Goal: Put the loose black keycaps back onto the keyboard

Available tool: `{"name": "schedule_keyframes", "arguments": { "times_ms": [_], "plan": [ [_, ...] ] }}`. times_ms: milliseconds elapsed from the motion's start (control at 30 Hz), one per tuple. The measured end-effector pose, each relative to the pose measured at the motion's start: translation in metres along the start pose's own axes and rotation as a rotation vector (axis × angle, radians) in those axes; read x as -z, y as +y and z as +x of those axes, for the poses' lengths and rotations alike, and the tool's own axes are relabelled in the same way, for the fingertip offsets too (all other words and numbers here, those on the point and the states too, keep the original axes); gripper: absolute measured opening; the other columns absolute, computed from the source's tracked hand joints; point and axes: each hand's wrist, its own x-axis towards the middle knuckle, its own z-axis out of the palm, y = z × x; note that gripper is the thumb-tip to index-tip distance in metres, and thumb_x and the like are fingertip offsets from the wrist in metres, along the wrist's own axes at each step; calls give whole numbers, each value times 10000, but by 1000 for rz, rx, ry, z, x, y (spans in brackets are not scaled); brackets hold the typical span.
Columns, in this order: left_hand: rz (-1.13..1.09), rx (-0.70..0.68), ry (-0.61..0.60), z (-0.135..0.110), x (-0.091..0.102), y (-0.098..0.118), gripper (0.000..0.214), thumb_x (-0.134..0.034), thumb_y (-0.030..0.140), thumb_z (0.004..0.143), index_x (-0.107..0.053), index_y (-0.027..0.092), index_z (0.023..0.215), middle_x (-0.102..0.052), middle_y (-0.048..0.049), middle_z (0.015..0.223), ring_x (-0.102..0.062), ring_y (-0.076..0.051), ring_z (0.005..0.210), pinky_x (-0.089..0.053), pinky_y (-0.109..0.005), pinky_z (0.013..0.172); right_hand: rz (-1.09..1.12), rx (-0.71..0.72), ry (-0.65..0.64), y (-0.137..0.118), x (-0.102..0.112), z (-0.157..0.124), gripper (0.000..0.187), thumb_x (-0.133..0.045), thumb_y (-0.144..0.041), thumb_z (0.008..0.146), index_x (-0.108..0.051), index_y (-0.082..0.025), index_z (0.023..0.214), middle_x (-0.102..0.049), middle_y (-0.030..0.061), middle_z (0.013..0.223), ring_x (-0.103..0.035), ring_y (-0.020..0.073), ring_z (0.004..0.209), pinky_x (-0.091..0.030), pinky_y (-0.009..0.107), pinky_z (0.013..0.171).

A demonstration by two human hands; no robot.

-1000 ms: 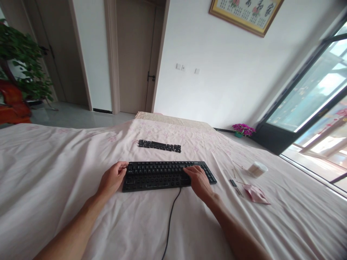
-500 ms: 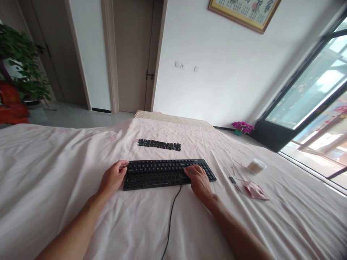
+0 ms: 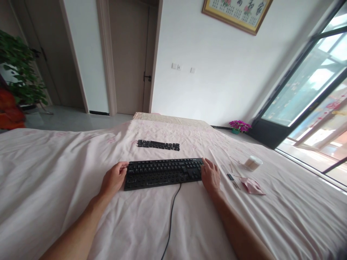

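Observation:
A black wired keyboard (image 3: 162, 172) lies on a pale pink sheet (image 3: 54, 187) in the middle of the view. My left hand (image 3: 114, 178) grips its left end, fingers curled on the edge. Covering the keyboard's right end is my right hand (image 3: 210, 175), its fingers wrapped around that edge. The cable (image 3: 170, 220) runs from the keyboard's front toward me. A row of loose black keycaps (image 3: 158, 145) sits on the sheet just beyond the keyboard.
To the right lie a small dark tool (image 3: 230, 177), thin sticks (image 3: 235, 184), a pink cloth (image 3: 251, 186) and a white round container (image 3: 253, 163). A door (image 3: 130, 57), a green plant (image 3: 18, 68) and glass doors (image 3: 311, 90) surround the bed.
My right hand slid from the keys at the keyboard's right part to the right end and closed on it. The left hand stayed put. The view drifted slightly right.

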Motion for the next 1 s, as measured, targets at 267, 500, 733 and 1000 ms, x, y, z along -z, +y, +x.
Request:
{"name": "schedule_keyframes", "arguments": {
  "times_ms": [267, 500, 733, 1000],
  "plan": [
    [28, 44, -27, -2, 4, 3, 394, -436, 378, 848, -652, 242, 1148, -702, -25, 1137, -645, -212, 1044, -490, -283, 882, 176, -321, -203, 35, -20, 11, 541, -264, -410, 946, -474, -155, 1374, -539, 119, 1338, -486, 238, 1229, -343, 357, 1030],
    [-265, -84, -133, -3, -8, 5, 513, -469, 412, 832, -564, 151, 1264, -638, -76, 1254, -599, -200, 1142, -468, -297, 975, 235, -324, -106, 45, -25, 13, 590, -279, -470, 924, -474, -143, 1374, -540, 126, 1337, -462, 248, 1258, -327, 380, 1051],
    [-239, -110, -137, 1, -16, 6, 444, -448, 367, 849, -588, 168, 1220, -654, -59, 1226, -602, -187, 1136, -460, -301, 985, 176, -293, -103, 54, -31, 15, 584, -252, -446, 934, -478, -125, 1366, -542, 137, 1330, -466, 244, 1251, -322, 373, 1052],
    [-96, -109, -57, 3, -24, 3, 388, -404, 247, 855, -607, 193, 1181, -685, -37, 1165, -625, -170, 1093, -469, -286, 953, 20, -235, -66, 50, -29, 13, 530, -252, -441, 943, -523, -192, 1324, -543, 86, 1326, -483, 264, 1196, -350, 403, 1008]
  ]
}}
